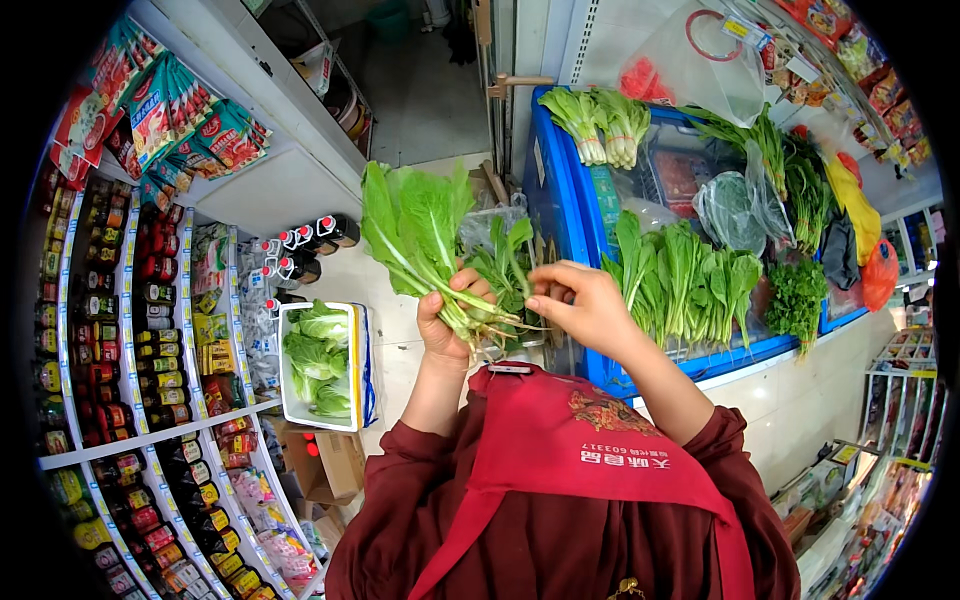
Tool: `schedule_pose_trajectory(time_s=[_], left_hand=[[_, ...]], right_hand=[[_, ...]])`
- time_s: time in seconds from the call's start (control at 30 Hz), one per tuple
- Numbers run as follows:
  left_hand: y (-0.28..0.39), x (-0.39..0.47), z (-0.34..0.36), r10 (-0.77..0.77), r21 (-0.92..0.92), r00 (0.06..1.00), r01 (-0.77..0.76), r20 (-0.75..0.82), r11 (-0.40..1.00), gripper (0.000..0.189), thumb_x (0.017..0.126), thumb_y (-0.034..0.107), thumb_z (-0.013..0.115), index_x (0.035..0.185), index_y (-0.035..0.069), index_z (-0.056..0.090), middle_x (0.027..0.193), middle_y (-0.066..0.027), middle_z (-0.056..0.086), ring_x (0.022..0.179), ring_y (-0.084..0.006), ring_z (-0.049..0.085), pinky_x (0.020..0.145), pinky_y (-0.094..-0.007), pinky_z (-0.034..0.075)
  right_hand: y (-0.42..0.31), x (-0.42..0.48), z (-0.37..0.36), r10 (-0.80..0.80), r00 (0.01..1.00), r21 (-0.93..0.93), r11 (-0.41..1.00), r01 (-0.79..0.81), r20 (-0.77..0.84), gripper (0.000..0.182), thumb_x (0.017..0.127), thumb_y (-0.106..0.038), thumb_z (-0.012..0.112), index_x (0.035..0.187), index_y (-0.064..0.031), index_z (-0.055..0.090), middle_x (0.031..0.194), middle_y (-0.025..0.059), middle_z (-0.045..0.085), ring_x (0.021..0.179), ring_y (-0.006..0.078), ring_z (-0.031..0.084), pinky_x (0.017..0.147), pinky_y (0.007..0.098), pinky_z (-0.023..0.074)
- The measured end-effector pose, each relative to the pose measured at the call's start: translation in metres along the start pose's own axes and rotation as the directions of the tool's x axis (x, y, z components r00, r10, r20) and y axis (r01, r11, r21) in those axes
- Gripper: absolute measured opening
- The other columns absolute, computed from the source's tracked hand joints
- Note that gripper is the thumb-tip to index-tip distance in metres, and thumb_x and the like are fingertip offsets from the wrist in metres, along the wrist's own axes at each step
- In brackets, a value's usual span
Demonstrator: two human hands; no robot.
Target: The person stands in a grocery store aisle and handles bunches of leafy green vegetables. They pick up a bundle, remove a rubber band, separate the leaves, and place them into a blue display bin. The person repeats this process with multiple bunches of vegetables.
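Observation:
In front of my chest my left hand (pixel 448 319) grips a bunch of leafy greens (pixel 420 232) by the stems. The broad leaves point up and away, and the thin pale roots stick out towards the right. My right hand (pixel 581 304) is beside those roots, pinching a single green leaf stalk (pixel 516 259) between thumb and fingertips. Below and behind both hands lie more loose greens (pixel 487 274), partly hidden by the hands and the bunch, with clear plastic by them.
At right stands a blue chest freezer (pixel 562 202), with rows of greens (pixel 679 281), tied bundles (pixel 596 124) and herbs (pixel 799 296) on its glass top. On the left are a foam box (pixel 285 390) of cabbages, dark bottles (pixel 337 229) and shelves of jars (pixel 161 337). A doorway (pixel 420 90) opens ahead.

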State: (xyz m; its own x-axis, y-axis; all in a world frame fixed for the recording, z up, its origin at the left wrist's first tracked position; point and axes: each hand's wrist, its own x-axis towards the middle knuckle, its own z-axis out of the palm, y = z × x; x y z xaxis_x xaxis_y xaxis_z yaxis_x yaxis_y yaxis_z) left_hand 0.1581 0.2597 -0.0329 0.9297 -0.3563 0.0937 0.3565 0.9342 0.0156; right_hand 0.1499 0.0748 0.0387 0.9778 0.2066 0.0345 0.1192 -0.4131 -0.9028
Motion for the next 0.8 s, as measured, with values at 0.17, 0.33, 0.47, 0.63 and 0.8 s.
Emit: schedule_pose_trajectory(time_s=[0.17,0.33,0.47,0.63,0.8], left_hand=[[0.001,0.001,0.0,-0.019,0.127,1.0,0.017,0.014,0.992,0.044,0.064,0.019,0.063,0.104,0.007,0.047,0.077,0.0006,0.042,0.063,-0.0107,0.038,0.06,-0.025,0.034],[-0.005,0.002,-0.008,-0.054,0.301,0.989,0.093,-0.136,0.949,0.044,0.067,0.016,0.06,0.107,0.001,0.046,0.104,-0.0107,0.05,0.074,-0.0138,0.05,0.064,-0.0275,0.049],[0.015,-0.003,-0.034,0.064,0.259,0.978,-0.01,-0.199,0.966,0.039,0.068,0.01,0.06,0.104,0.007,0.046,0.135,-0.0166,0.024,0.076,-0.0142,0.048,0.073,-0.0288,0.043],[0.047,-0.018,-0.051,0.103,0.157,0.976,-0.073,-0.194,0.985,0.033,0.072,0.006,0.056,0.102,0.006,0.042,0.097,-0.0047,0.05,0.083,-0.0152,0.048,0.081,-0.0342,0.042],[0.042,-0.023,-0.052,0.134,0.14,0.958,-0.1,-0.255,0.985,0.036,0.069,0.005,0.058,0.101,0.006,0.042,0.085,-0.0027,0.047,0.078,-0.0137,0.046,0.078,-0.0326,0.041]], right_hand=[[-0.024,-0.003,0.002,0.023,0.995,0.064,0.997,-0.029,0.102,0.023,0.073,-0.016,0.065,0.091,-0.0014,0.059,0.071,0.0042,0.056,0.058,0.009,0.05,0.053,0.023,0.0419],[-0.014,-0.006,0.018,-0.115,0.992,-0.052,0.992,0.112,-0.061,0.015,0.076,-0.014,0.062,0.083,-0.0012,0.061,0.063,0.0072,0.057,0.054,0.0132,0.053,0.051,0.0254,0.0417],[0.02,-0.002,0.027,0.087,0.984,0.18,0.982,-0.059,-0.153,0.017,0.078,-0.015,0.058,0.084,0.0007,0.061,0.07,0.011,0.061,0.061,0.0124,0.056,0.055,0.0266,0.0431],[0.083,-0.03,0.014,0.19,0.954,-0.105,0.97,-0.219,-0.234,0.027,0.075,-0.028,0.056,0.085,-0.0044,0.062,0.077,0.0146,0.06,0.071,0.0315,0.058,0.064,0.0397,0.0452],[0.181,-0.096,-0.047,0.437,0.632,-0.167,0.724,-0.669,-0.64,0.018,0.072,-0.022,0.056,0.076,-0.0045,0.058,0.077,0.0174,0.059,0.074,0.0328,0.058,0.065,0.0416,0.0462]])
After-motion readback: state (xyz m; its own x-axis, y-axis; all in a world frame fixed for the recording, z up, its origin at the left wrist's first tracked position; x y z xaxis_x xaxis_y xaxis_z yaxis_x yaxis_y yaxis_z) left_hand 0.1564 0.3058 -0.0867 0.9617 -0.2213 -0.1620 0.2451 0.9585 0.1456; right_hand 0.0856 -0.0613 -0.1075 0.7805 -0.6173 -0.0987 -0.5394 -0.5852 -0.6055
